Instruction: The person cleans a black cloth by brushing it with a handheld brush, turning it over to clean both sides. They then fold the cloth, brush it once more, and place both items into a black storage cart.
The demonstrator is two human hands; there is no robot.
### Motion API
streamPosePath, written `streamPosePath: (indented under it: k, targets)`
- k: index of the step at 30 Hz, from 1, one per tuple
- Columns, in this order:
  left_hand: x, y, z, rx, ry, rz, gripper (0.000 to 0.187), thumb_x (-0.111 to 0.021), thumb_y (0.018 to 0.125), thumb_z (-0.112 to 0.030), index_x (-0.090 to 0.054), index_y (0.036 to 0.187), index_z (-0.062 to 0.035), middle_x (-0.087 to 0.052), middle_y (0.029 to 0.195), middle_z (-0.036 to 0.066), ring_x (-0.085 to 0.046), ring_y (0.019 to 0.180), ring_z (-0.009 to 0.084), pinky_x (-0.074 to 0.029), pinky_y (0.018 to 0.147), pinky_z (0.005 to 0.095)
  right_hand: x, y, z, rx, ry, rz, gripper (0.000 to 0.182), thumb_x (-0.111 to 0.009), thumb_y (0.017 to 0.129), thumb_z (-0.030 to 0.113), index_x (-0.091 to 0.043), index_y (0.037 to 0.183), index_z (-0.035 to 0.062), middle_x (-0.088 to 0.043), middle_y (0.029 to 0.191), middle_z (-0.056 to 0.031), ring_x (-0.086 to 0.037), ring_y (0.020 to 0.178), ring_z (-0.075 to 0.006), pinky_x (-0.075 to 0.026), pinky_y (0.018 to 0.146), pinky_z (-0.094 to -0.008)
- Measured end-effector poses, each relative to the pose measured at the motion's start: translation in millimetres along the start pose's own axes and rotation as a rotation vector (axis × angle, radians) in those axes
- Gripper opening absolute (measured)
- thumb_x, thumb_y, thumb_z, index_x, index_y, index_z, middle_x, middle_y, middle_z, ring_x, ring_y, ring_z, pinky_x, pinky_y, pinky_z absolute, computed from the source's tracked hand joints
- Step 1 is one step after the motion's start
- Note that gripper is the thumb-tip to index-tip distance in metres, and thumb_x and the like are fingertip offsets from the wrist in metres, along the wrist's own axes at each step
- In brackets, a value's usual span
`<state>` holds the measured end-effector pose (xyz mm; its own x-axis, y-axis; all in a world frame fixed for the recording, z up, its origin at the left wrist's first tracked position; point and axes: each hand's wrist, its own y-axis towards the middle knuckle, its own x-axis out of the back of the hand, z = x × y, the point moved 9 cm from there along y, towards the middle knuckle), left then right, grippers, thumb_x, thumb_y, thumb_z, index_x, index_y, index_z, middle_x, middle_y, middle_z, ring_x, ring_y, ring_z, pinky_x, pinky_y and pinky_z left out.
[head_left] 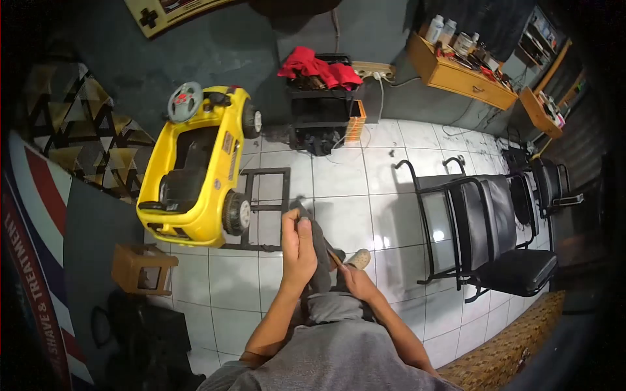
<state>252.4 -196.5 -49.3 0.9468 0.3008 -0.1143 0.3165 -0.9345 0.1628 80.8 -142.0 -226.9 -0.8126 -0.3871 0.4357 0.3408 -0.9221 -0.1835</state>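
Note:
My left hand (299,253) is raised in front of my body, its fingers closed around the upper part of a long dark grey cloth-like piece (319,257). The piece hangs down toward my lap. To its right, my right hand (358,284) is closed on a thin brown stick-like handle (336,257), with the thumb and fingers pressed together. The handle slants up toward the grey piece and overlaps it in this view. A dark end shows beyond the handle; its kind cannot be made out. A light patterned shoe (360,259) is on the floor just beyond my right hand.
A yellow ride-on toy car (227,153) stands to the left on a dark metal frame (287,189). Black barber chairs (482,215) are at right. A black shelf (318,107) with red cloth (318,68) stands ahead, near a wooden drawer counter (466,81). A brown stool (140,268) sits lower left.

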Motion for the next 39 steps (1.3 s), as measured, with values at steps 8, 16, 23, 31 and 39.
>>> streamPosePath:
  k: [8,16,23,31,39]
  targets:
    - [61.7,-43.3,16.2,0.066,-0.007,0.042,0.026,-0.041,0.096,-0.009,-0.034,0.121,-0.0056,-0.045,0.087,-0.001,-0.036,0.069,0.0031,-0.032,0.063,0.0166,-18.4,-60.3,-18.2,-0.357,-0.001,-0.164,0.054,-0.032,0.097,0.040,-0.053,0.078,-0.0054,-0.054,0.064,-0.0222,-0.054,0.059,-0.0380,-0.044,0.059,-0.0438]
    - [67.0,-71.6,-21.9,-0.081,-0.076,0.172,0.046,-0.052,0.087,0.000,-0.031,0.128,0.0012,-0.046,0.109,0.008,-0.046,0.100,0.0109,-0.039,0.086,0.0221,-37.5,-61.5,151.9,-0.023,0.469,0.141,0.042,-0.026,0.100,0.035,-0.047,0.084,0.0028,-0.037,0.060,0.0039,-0.034,0.052,-0.0049,-0.030,0.047,-0.0213]
    - [96.1,-69.1,-65.8,-0.162,-0.088,0.063,0.058,-0.050,0.087,0.000,-0.024,0.138,0.0073,-0.039,0.134,0.013,-0.042,0.117,0.0166,-0.032,0.098,0.0256,-72.7,-66.1,-20.2,0.133,-0.186,0.040,0.044,-0.033,0.098,0.034,-0.051,0.084,-0.0040,-0.044,0.059,-0.0123,-0.047,0.055,-0.0238,-0.041,0.056,-0.0368]
    - [113.6,-83.7,-51.6,-0.210,-0.003,0.062,0.078,-0.057,0.079,-0.006,-0.011,0.142,0.0061,-0.038,0.122,0.016,-0.039,0.109,0.0231,-0.028,0.099,0.0293,-37.2,-64.2,71.3,-0.341,0.258,0.031,0.047,-0.029,0.098,0.041,-0.048,0.073,0.0056,-0.038,0.051,-0.0011,-0.041,0.043,-0.0139,-0.035,0.044,-0.0300]
    - [110.7,-76.7,-82.8,-0.308,0.284,-0.072,0.066,-0.046,0.088,-0.006,-0.009,0.142,0.0048,-0.038,0.119,0.019,-0.040,0.109,0.0249,-0.027,0.099,0.0306,-76.7,-54.7,124.1,0.097,0.247,0.189,0.042,-0.029,0.099,0.035,-0.048,0.083,0.0020,-0.044,0.061,-0.0060,-0.043,0.052,-0.0177,-0.039,0.052,-0.0309]
